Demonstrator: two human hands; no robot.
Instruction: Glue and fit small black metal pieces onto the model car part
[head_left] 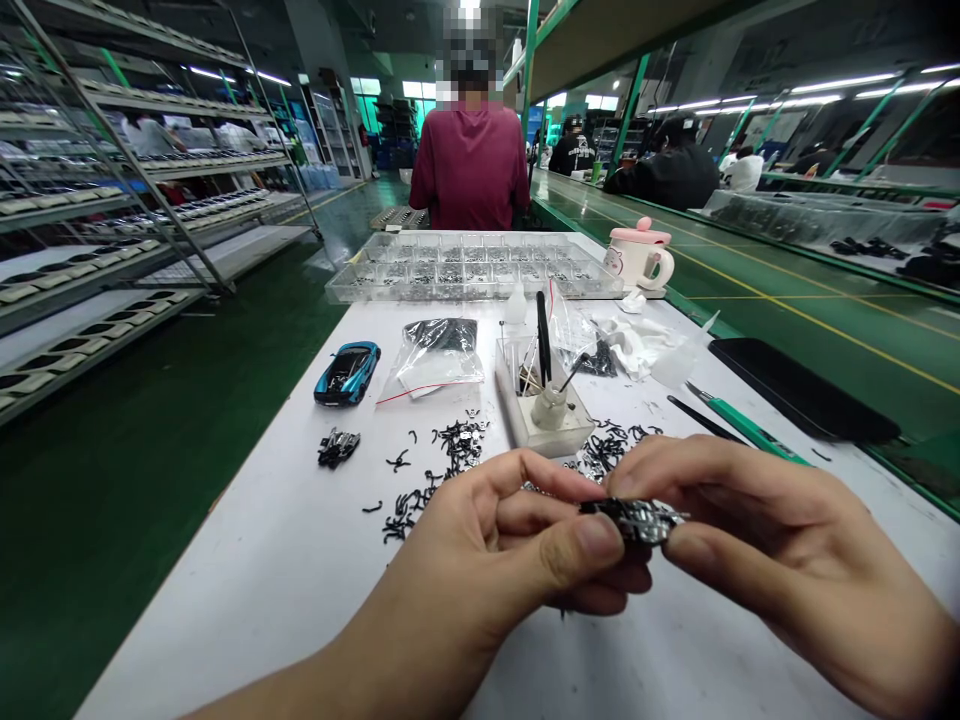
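Between my two hands, above the white table, is a small black and silver model-car part (637, 520). My left hand (517, 540) pinches its left end between thumb and fingers. The thumb and fingertips of my right hand (750, 530) close on its right end, hiding some of it. A similar black and silver part (338, 448) lies at the left of the table, below a blue toy car (347, 373). Small black curved pieces (409, 510) are scattered beyond my left hand, and more black pieces (611, 445) lie just behind the held part.
A holder with a small bottle (551, 405) stands mid-table, beside a plastic bag (439, 355). Green tweezers (750, 420) and a black case (802, 385) lie right. Behind are a compartment tray (472, 290) and a lidded mug (636, 255). A person (472, 160) sits ahead.
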